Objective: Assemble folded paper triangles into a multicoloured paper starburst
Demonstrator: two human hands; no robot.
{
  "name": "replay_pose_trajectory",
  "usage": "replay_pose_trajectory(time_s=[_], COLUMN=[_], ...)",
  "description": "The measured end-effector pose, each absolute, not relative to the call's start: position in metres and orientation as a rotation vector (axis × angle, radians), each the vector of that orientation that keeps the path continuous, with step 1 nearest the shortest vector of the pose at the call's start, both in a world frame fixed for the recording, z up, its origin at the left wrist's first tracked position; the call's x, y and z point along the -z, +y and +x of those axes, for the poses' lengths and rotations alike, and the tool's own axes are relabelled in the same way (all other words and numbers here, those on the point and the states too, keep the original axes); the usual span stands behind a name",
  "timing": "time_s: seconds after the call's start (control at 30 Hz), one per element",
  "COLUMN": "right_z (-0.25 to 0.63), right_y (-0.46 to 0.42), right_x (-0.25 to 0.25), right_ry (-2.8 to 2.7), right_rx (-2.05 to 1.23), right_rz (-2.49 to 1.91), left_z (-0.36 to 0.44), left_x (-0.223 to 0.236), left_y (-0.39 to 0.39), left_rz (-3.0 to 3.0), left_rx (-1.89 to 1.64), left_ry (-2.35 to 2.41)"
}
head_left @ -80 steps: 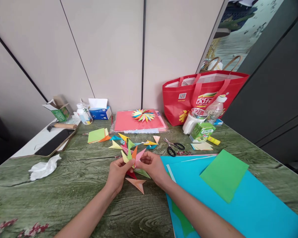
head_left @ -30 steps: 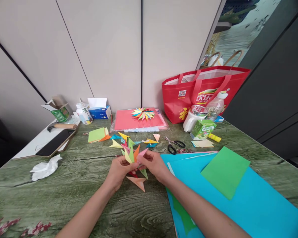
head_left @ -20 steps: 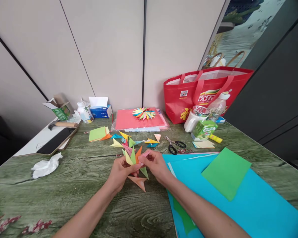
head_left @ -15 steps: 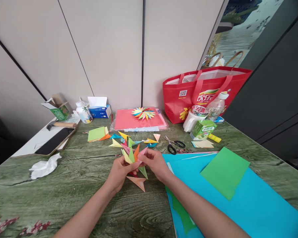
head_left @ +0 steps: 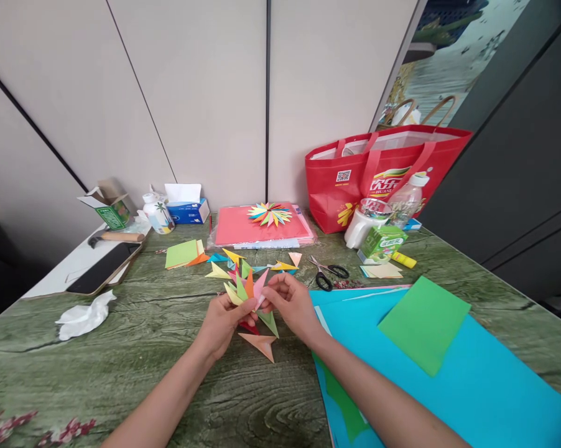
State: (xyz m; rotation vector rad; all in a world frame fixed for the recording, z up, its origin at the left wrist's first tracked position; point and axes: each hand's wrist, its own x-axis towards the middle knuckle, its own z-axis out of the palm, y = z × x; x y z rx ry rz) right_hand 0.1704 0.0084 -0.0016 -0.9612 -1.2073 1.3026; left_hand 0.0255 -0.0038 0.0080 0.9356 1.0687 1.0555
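My left hand [head_left: 224, 322] pinches a fan of folded paper pieces [head_left: 242, 287] in yellow, green and orange, its thumb across the front. On the fan's right side, a pink folded paper piece [head_left: 260, 290] is between the fingers of my right hand [head_left: 290, 306]. Under and beside my hands lie a green folded piece [head_left: 270, 323], a red one partly hidden, and a peach folded piece [head_left: 259, 346]. Just behind them, several loose folded pieces [head_left: 218, 271] are scattered on the table. A finished-looking multicoloured paper ring [head_left: 270, 214] rests on a packet of red paper [head_left: 243, 231].
Scissors [head_left: 326, 272] lie behind my right hand. Large blue sheets [head_left: 402, 336] with a green square [head_left: 425, 326] cover the right side. A red bag [head_left: 336, 193], bottle [head_left: 407, 199] and green box [head_left: 382, 244] stand behind. At left are a phone [head_left: 104, 267] and crumpled tissue [head_left: 85, 315].
The fan has turned and tipped slightly left in my hands. The pink piece now stands closer beside the orange one, and my right fingers have shifted on it.
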Motion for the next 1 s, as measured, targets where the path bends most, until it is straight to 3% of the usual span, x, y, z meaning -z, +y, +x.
replay_pose_trajectory(time_s=[0.27, 0.53, 1.0], right_z=[0.1737, 0.1741, 0.1738], right_y=[0.0066, 0.0121, 0.0072], right_x=[0.0031, 0.0075, 0.0099], right_ry=[-1.549, -1.335, -1.632], right_rx=[-0.871, -1.209, -0.824], right_rz=[-1.028, -1.038, -1.097], left_z=[0.0210, 0.0235, 0.0233], left_x=[-0.0042, -0.0030, -0.0023], left_y=[0.0029, 0.0016, 0.0015], left_rz=[0.810, 0.878, 0.882], left_rx=[-1.007, -1.038, -0.993], left_ry=[0.988, 1.015, 1.072])
